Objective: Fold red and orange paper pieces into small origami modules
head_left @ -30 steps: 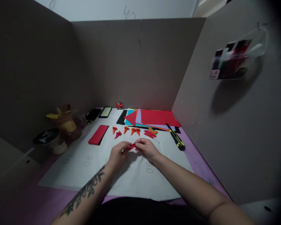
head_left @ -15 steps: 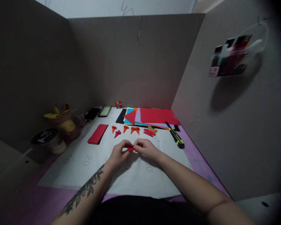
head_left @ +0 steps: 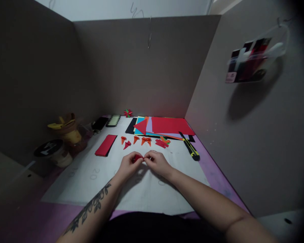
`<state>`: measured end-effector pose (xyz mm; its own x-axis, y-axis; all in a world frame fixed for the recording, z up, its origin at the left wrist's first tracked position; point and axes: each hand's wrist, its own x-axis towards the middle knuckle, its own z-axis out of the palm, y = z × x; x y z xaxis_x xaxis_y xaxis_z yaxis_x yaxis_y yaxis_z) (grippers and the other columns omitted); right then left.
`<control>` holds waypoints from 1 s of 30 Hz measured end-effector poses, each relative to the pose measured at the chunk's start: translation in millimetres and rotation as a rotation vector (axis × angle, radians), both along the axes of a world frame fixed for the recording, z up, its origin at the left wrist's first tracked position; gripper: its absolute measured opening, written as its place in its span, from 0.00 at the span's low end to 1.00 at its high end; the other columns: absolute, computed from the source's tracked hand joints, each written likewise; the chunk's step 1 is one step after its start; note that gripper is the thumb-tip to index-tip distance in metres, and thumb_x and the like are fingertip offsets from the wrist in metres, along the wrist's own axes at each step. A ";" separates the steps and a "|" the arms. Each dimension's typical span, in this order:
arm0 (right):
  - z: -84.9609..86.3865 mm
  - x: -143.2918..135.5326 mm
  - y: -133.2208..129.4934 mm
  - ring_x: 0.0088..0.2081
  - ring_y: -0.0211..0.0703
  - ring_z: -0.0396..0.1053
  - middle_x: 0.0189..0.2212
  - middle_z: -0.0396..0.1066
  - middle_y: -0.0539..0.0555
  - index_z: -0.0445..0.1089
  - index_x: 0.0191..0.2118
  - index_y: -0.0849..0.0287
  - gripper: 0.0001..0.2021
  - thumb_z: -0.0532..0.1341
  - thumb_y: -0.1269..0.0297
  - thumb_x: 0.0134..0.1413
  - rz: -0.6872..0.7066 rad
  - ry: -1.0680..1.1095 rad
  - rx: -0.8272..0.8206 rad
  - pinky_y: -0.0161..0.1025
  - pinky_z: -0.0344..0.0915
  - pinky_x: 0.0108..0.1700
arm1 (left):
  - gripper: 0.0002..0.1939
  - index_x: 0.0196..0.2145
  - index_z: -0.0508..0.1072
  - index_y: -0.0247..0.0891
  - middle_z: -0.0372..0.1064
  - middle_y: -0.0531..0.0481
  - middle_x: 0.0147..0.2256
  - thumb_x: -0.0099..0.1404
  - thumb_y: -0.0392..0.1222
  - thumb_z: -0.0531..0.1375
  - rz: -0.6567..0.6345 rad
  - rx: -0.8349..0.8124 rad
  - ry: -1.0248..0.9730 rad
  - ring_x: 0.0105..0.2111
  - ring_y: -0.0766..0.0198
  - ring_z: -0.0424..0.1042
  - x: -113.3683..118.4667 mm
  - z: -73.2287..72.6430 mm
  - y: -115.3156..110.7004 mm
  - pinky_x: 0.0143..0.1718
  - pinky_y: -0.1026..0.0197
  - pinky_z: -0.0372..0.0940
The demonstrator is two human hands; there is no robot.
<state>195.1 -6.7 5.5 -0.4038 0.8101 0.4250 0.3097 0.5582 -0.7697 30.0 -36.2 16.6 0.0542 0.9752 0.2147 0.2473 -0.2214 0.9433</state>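
Observation:
Between my two hands is a small piece of red paper [head_left: 136, 158], mostly covered by the fingers. My left hand [head_left: 129, 164] pinches it from the left, thumb and fingers closed on it. From the other side my right hand [head_left: 157, 162] pinches its right end, fingertips meeting those of the left. Just beyond lie folded orange paper pieces [head_left: 146, 140] and a folded red piece [head_left: 127, 144]. Small red paper strips [head_left: 162, 143] sit in a pile beyond the right hand, with green and orange bits at its back.
A stack of red paper rectangles [head_left: 106, 145] lies to the left. Coloured sheets [head_left: 171, 125] spread at the back, beside a yellow and black utility knife [head_left: 190, 146]. Pots with yellow tools [head_left: 72, 131] and a lidded tub [head_left: 54, 152] stand far left. Grey partitions enclose the table.
The red paper has shifted slightly left and turned, now sitting more inside my left fingers. My right hand has moved a little left, bringing both sets of fingertips together.

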 end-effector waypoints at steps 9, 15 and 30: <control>2.3 -1.6 0.6 0.28 0.37 0.63 0.25 0.66 0.49 0.66 0.25 0.58 0.07 0.56 0.71 0.53 -0.004 -0.085 0.074 0.34 0.57 0.33 | 0.08 0.23 0.73 0.37 0.66 0.53 0.21 0.54 0.44 0.60 0.100 0.001 0.016 0.24 0.67 0.61 4.7 2.5 -2.5 0.27 0.66 0.57; 3.8 -1.4 1.9 0.27 0.37 0.63 0.23 0.67 0.49 0.67 0.24 0.58 0.07 0.59 0.68 0.51 -0.023 0.013 0.000 0.34 0.58 0.31 | 0.09 0.23 0.72 0.36 0.66 0.54 0.21 0.53 0.44 0.61 0.125 -0.070 -0.068 0.24 0.67 0.63 4.1 1.7 0.2 0.29 0.66 0.59; 1.4 1.6 7.2 0.30 0.39 0.63 0.27 0.66 0.50 0.65 0.29 0.58 0.05 0.54 0.68 0.53 -0.063 0.070 -0.072 0.34 0.58 0.33 | 0.14 0.30 0.73 0.33 0.71 0.50 0.24 0.53 0.49 0.62 0.076 -0.194 -0.276 0.24 0.67 0.66 1.6 -5.6 6.4 0.26 0.65 0.59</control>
